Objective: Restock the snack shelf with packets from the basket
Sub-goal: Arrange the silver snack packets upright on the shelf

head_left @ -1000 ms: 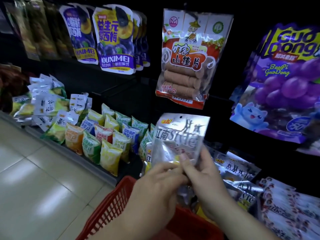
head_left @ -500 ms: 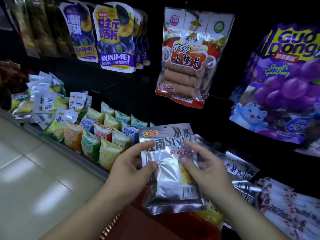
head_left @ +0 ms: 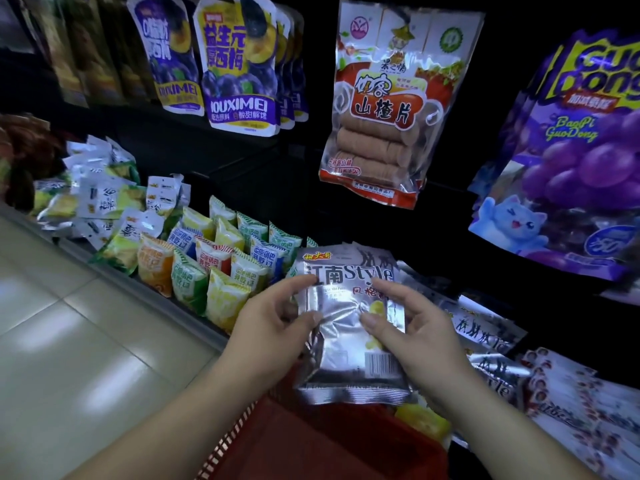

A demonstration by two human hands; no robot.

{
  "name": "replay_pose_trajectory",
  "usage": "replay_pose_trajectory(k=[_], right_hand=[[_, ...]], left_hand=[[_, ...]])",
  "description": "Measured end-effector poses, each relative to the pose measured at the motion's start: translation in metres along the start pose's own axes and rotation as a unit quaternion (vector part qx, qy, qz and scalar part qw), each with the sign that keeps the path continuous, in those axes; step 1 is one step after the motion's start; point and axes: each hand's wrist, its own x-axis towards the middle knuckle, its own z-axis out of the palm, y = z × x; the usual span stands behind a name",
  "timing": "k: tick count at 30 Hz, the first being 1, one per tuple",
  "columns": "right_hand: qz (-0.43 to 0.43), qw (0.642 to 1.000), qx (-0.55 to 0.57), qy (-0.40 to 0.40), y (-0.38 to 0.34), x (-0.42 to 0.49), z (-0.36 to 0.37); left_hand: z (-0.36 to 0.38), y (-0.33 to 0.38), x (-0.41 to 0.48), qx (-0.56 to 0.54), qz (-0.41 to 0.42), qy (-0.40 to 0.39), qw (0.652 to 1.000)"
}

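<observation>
Fingers (head_left: 302, 280) of left hand (head_left: 273, 327) and right hand (head_left: 422, 336) pinch silver packet (head_left: 346, 348) at its sides | red basket (head_left: 311, 445) at its 6 o'clock | matching stack (head_left: 485, 329) on shelf at 3 o'clock | judgement: slide it there label-up, grip light.

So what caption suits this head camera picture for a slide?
Left hand and right hand hold a silver packet over the red basket, beside matching packets on the shelf.
</observation>
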Motion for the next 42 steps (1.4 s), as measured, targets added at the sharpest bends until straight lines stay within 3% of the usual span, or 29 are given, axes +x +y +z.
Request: replay_pose_trajectory(k=[2,4,6,10,13,16,19,22,24,26,29,36,42], right_hand=[[0.004,1.0,-0.024,0.016,0.0,-0.001,0.001],[-0.007,0.998,-0.059,0.039,0.0,-0.002,-0.001],[-0.024,0.996,-0.072,0.055,-0.001,-0.004,0.002],[0.011,0.999,0.033,-0.041,-0.008,-0.007,0.012],[0.032,0.988,0.085,-0.124,-0.019,-0.008,0.005],[0.031,0.985,0.069,-0.157,-0.023,-0.007,0.0],[0.057,0.992,0.051,-0.104,-0.016,-0.001,0.003],[-0.023,0.994,-0.104,0.022,-0.011,0.012,-0.001],[-0.04,0.984,-0.176,0.001,-0.014,0.019,-0.005],[-0.035,0.986,-0.161,-0.016,-0.013,0.022,-0.006],[-0.024,0.988,-0.145,0.035,-0.007,0.03,0.0],[-0.02,0.979,-0.202,0.003,0.012,0.068,0.035],[0.082,0.982,-0.169,0.003,0.072,0.102,0.069]], left_hand=[[-0.001,-0.003,0.0,0.087,0.04,0.036,0.995],[0.003,0.0,-0.005,0.172,0.151,0.06,0.972],[0.013,0.01,-0.015,0.154,0.181,0.012,0.971],[0.032,0.018,-0.029,0.074,0.108,-0.106,0.986],[0.026,0.014,-0.023,-0.06,0.019,-0.124,0.99],[0.018,0.003,-0.012,-0.043,0.01,-0.109,0.993],[0.015,0.003,-0.007,-0.05,0.014,-0.123,0.991],[0.005,0.0,0.0,-0.019,0.023,-0.15,0.988],[-0.002,-0.006,0.007,-0.015,0.018,-0.168,0.986],[-0.009,-0.009,0.012,-0.029,-0.001,-0.166,0.986],[-0.016,-0.018,0.018,-0.037,-0.025,-0.16,0.986],[-0.016,-0.05,0.044,0.005,-0.107,0.026,0.994],[-0.022,-0.079,0.077,0.075,-0.144,-0.058,0.985]])
